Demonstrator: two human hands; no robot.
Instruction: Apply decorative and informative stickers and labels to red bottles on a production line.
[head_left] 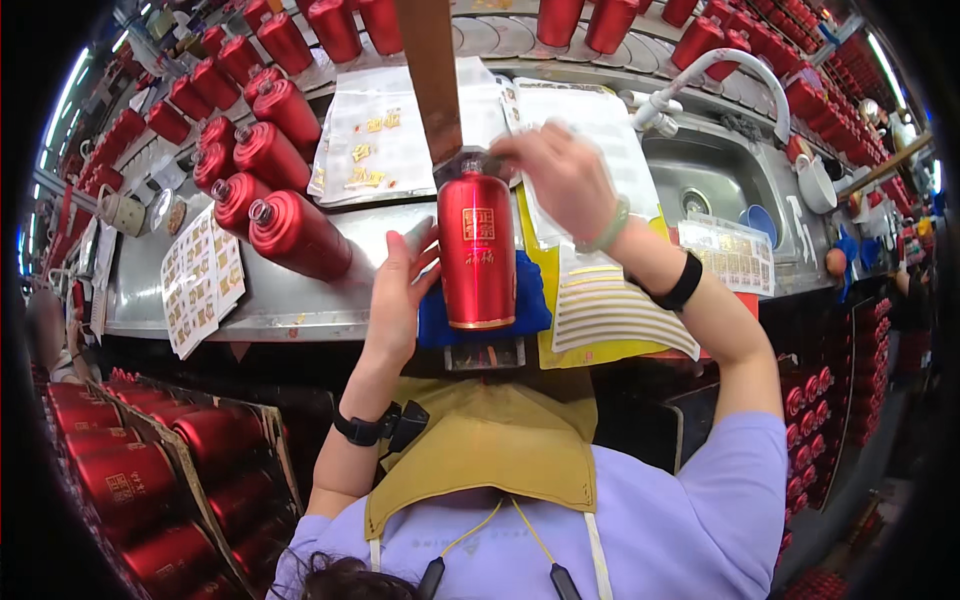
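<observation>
A glossy red bottle (pixel 477 285) with gold square emblem and lettering is in front of me, over a folded blue cloth (pixel 532 292). Its clear neck points away from me, at a dark fitting (pixel 470 154) by the end of a wooden bar (pixel 430 75). My left hand (pixel 400 290) is beside the bottle's left side, thumb and fingers apart; whether the fingertips touch it is unclear. Right of the neck is my right hand (pixel 565 180), blurred by motion, with bent fingers near the fitting. Anything between those fingers cannot be made out.
Several red bottles (pixel 300 235) stand on the metal counter at left, near a gold sticker sheet (pixel 203 275). Another sheet with gold pieces (pixel 380 140) lies beyond. At right are a strip-covered sheet (pixel 620 310), a sink (pixel 710 170) and a tap (pixel 720 60). Bottle crates (pixel 180 460) flank me.
</observation>
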